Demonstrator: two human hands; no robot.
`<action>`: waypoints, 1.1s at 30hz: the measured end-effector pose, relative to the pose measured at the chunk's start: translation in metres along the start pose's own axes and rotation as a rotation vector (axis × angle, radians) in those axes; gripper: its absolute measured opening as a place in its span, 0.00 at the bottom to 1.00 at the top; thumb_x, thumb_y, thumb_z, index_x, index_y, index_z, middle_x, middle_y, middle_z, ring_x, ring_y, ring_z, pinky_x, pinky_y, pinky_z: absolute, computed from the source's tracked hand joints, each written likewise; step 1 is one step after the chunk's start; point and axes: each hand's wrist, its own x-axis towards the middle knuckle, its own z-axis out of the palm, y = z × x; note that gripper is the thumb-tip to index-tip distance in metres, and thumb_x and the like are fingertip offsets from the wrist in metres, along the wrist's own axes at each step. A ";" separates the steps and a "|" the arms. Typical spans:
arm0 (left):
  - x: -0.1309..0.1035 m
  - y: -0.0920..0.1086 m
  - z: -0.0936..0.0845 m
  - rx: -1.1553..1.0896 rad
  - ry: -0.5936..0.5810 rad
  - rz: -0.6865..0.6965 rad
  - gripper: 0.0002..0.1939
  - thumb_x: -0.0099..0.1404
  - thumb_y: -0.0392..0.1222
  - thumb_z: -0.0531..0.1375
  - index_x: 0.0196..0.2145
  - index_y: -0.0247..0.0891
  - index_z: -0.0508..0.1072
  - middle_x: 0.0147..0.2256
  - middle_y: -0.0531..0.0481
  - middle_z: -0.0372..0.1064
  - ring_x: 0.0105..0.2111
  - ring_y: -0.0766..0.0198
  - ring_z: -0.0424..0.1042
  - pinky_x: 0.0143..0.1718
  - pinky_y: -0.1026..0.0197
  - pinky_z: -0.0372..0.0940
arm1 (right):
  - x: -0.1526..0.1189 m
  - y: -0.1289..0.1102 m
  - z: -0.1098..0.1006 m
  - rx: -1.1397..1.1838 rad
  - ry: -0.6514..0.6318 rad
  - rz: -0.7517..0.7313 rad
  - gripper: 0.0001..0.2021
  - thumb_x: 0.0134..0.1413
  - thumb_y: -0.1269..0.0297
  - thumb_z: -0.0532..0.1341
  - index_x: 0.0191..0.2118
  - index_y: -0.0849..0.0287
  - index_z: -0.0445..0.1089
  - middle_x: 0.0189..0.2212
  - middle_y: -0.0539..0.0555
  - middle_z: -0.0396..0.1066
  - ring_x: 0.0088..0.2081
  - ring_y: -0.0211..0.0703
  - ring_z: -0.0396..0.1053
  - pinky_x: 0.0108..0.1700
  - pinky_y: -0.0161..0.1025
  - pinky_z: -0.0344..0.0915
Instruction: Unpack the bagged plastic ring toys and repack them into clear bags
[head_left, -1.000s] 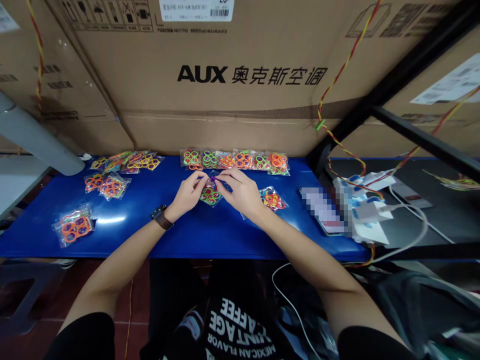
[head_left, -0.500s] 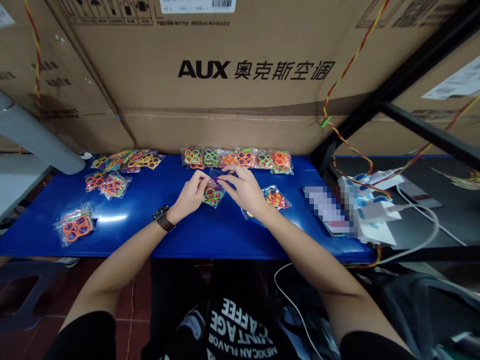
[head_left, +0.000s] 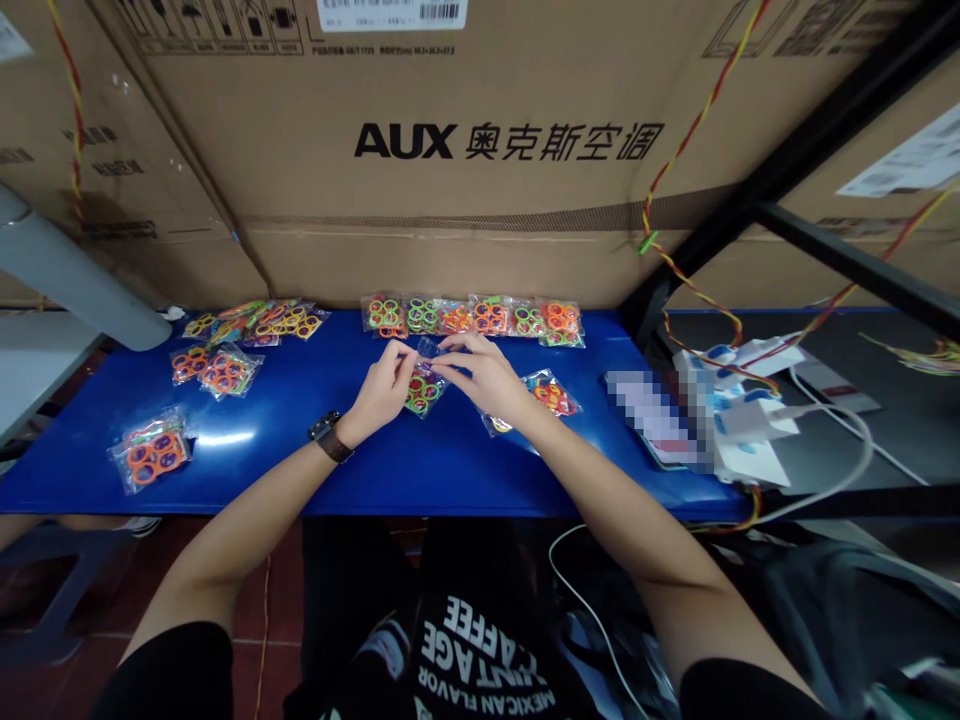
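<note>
Fingertips of our left hand (head_left: pixel 382 388) pinch a clear packet of green rings (head_left: pixel 424 393) at its eleven o'clock edge; in the head view it sits over the middle of the blue tabletop (head_left: pixel 360 482). Our right hand (head_left: pixel 487 380) is at its one o'clock edge, fingers narrow; we cannot tell whether they grip. From it, a row of ring packets (head_left: pixel 490 317) lies toward one, a red-and-yellow packet (head_left: pixel 553 396) at three.

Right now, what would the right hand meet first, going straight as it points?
Likely the clear plastic bag of green rings, then the left hand; depth between them is unclear.
</note>
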 end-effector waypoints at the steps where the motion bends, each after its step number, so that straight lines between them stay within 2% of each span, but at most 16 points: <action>1: 0.000 0.000 0.000 0.002 0.000 0.000 0.09 0.80 0.48 0.52 0.43 0.43 0.65 0.35 0.50 0.76 0.30 0.63 0.72 0.33 0.59 0.62 | 0.000 0.000 -0.001 -0.001 -0.006 0.002 0.11 0.73 0.59 0.61 0.51 0.48 0.81 0.56 0.57 0.75 0.59 0.53 0.72 0.63 0.57 0.67; 5: -0.001 0.001 0.000 0.027 -0.006 0.007 0.09 0.81 0.48 0.52 0.45 0.43 0.66 0.33 0.51 0.74 0.26 0.65 0.67 0.30 0.59 0.58 | 0.002 0.003 -0.006 0.003 -0.004 -0.032 0.11 0.73 0.60 0.61 0.53 0.49 0.80 0.57 0.57 0.75 0.60 0.53 0.72 0.64 0.57 0.67; 9: -0.001 0.003 0.001 0.013 -0.025 0.031 0.08 0.81 0.47 0.51 0.46 0.43 0.66 0.36 0.51 0.74 0.28 0.64 0.68 0.32 0.59 0.59 | 0.003 0.003 -0.011 -0.046 -0.025 -0.070 0.12 0.74 0.60 0.60 0.54 0.48 0.79 0.59 0.57 0.74 0.61 0.55 0.70 0.65 0.60 0.65; 14: -0.001 0.003 0.001 0.029 -0.035 0.036 0.09 0.81 0.49 0.51 0.47 0.43 0.67 0.28 0.55 0.65 0.24 0.65 0.60 0.28 0.58 0.55 | 0.005 -0.002 -0.019 -0.118 -0.053 -0.086 0.12 0.74 0.59 0.60 0.53 0.49 0.79 0.61 0.57 0.73 0.62 0.56 0.68 0.64 0.58 0.64; 20: -0.001 0.005 0.001 0.027 -0.041 0.044 0.09 0.81 0.48 0.51 0.46 0.43 0.66 0.27 0.56 0.61 0.24 0.65 0.59 0.29 0.59 0.55 | 0.006 -0.001 -0.019 -0.141 -0.083 -0.113 0.13 0.74 0.60 0.60 0.56 0.46 0.79 0.62 0.56 0.72 0.63 0.56 0.67 0.65 0.59 0.62; 24: -0.001 0.002 0.002 0.006 -0.029 0.032 0.09 0.81 0.50 0.51 0.46 0.44 0.66 0.29 0.54 0.68 0.25 0.64 0.64 0.31 0.59 0.58 | 0.005 0.004 -0.011 -0.095 -0.070 -0.113 0.11 0.73 0.58 0.61 0.53 0.45 0.80 0.60 0.54 0.73 0.63 0.53 0.68 0.67 0.59 0.61; 27: -0.001 0.001 0.002 -0.009 -0.010 0.015 0.10 0.81 0.51 0.52 0.47 0.44 0.66 0.32 0.51 0.73 0.26 0.63 0.68 0.31 0.58 0.61 | 0.004 0.004 -0.008 -0.036 -0.018 -0.100 0.09 0.72 0.58 0.62 0.49 0.48 0.81 0.59 0.55 0.73 0.62 0.53 0.69 0.66 0.57 0.63; 30: -0.002 0.001 0.001 -0.024 0.020 -0.002 0.10 0.81 0.52 0.51 0.47 0.44 0.64 0.36 0.49 0.79 0.24 0.64 0.66 0.29 0.58 0.61 | 0.004 -0.001 -0.009 0.040 0.078 -0.053 0.10 0.74 0.59 0.60 0.47 0.50 0.80 0.56 0.58 0.74 0.61 0.53 0.71 0.65 0.56 0.66; 33: -0.001 0.003 0.000 -0.066 0.080 -0.020 0.11 0.81 0.53 0.51 0.49 0.45 0.63 0.43 0.45 0.81 0.22 0.66 0.66 0.27 0.58 0.62 | 0.004 -0.003 -0.010 0.159 0.211 0.057 0.11 0.74 0.58 0.59 0.50 0.52 0.77 0.54 0.59 0.75 0.59 0.52 0.72 0.65 0.56 0.67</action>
